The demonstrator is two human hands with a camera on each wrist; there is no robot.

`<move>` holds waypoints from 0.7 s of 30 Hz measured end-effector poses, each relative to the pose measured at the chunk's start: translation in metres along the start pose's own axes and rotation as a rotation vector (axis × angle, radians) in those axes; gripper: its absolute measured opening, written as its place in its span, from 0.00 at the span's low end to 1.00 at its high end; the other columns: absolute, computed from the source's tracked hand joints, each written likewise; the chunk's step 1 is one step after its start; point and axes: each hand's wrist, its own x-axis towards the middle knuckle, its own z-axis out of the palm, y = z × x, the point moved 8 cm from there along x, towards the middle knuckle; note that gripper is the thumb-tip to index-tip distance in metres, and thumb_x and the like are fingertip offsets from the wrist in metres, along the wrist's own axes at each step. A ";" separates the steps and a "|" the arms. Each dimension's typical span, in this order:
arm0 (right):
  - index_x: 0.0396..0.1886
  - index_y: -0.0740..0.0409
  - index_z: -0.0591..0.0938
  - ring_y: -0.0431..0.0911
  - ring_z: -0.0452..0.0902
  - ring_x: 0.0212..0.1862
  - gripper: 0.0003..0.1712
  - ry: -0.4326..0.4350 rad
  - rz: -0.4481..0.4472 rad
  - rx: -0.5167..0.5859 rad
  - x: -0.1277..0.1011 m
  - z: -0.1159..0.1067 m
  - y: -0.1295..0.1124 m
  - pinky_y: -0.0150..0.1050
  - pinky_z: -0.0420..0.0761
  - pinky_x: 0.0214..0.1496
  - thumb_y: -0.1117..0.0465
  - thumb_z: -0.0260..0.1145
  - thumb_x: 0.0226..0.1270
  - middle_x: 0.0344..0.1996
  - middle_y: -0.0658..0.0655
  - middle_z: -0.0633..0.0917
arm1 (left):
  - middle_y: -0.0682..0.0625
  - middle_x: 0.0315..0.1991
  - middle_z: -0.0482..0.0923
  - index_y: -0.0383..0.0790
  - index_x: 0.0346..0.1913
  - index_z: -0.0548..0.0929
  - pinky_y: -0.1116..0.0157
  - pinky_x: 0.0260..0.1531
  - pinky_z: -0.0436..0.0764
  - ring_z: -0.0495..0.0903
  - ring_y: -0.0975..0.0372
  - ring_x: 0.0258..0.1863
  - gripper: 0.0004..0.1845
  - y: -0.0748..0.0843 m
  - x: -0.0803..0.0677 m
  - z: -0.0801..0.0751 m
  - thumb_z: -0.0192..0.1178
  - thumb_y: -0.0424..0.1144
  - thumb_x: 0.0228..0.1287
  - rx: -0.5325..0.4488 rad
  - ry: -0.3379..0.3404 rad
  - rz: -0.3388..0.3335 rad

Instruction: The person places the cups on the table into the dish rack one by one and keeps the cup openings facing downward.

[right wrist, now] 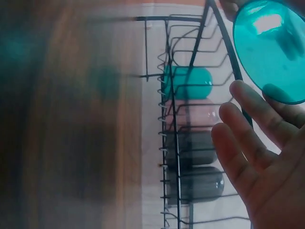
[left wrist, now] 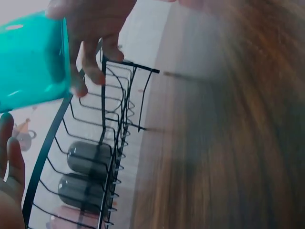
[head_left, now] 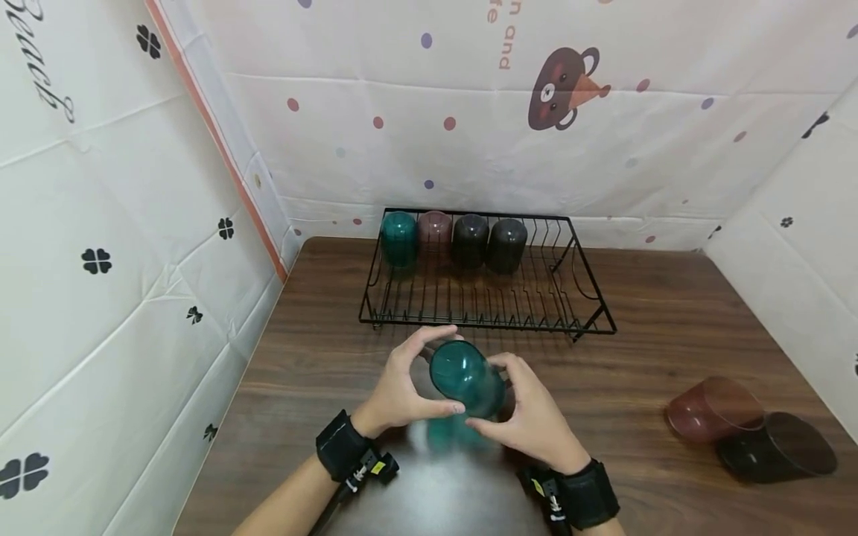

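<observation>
A teal drinking glass [head_left: 462, 380] is held tilted above the table, its round rim turned up toward the head camera. My left hand [head_left: 409, 383] holds it at the rim side, thumb below and index finger above. From the other side my right hand [head_left: 532, 417] grips the glass body between thumb and fingers. In the right wrist view, the glass [right wrist: 274, 55] shows its oval rim, and several right-hand fingers [right wrist: 245, 138] are spread beside it. Beyond the hands stands a black wire dish rack [head_left: 489, 326].
Upside down along the rack's back are a teal glass [head_left: 399, 240], a pink glass [head_left: 435, 229] and two dark grey glasses [head_left: 471, 242]. On the table [head_left: 643, 298] at right, a pink glass [head_left: 710, 409] and a dark grey glass [head_left: 771, 450] lie tilted side by side. Patterned sheets [head_left: 429, 134] surround the table.
</observation>
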 end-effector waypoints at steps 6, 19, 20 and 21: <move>0.74 0.39 0.66 0.40 0.72 0.61 0.51 -0.048 -0.070 0.010 0.003 0.016 -0.008 0.50 0.79 0.59 0.41 0.81 0.52 0.63 0.43 0.77 | 0.49 0.62 0.78 0.46 0.71 0.72 0.61 0.47 0.77 0.77 0.60 0.56 0.44 0.004 0.000 0.010 0.70 0.65 0.57 -0.006 -0.039 0.009; 0.74 0.33 0.66 0.37 0.70 0.65 0.51 -0.062 -0.079 0.040 0.002 0.022 -0.008 0.50 0.78 0.64 0.42 0.81 0.52 0.67 0.37 0.73 | 0.47 0.61 0.79 0.44 0.70 0.72 0.60 0.47 0.80 0.79 0.60 0.53 0.43 0.002 -0.002 0.016 0.70 0.64 0.58 -0.019 -0.059 0.001; 0.74 0.32 0.66 0.37 0.70 0.65 0.51 -0.062 -0.079 0.038 0.002 0.022 -0.008 0.50 0.78 0.63 0.42 0.81 0.52 0.67 0.37 0.73 | 0.47 0.61 0.79 0.44 0.70 0.72 0.60 0.47 0.80 0.79 0.60 0.53 0.43 0.002 -0.002 0.017 0.70 0.64 0.58 -0.020 -0.059 0.003; 0.74 0.32 0.66 0.37 0.70 0.65 0.51 -0.063 -0.078 0.034 0.002 0.022 -0.008 0.50 0.79 0.63 0.42 0.82 0.52 0.67 0.37 0.73 | 0.47 0.62 0.79 0.44 0.70 0.72 0.60 0.47 0.80 0.79 0.60 0.54 0.43 0.002 -0.002 0.017 0.70 0.64 0.58 -0.021 -0.059 0.003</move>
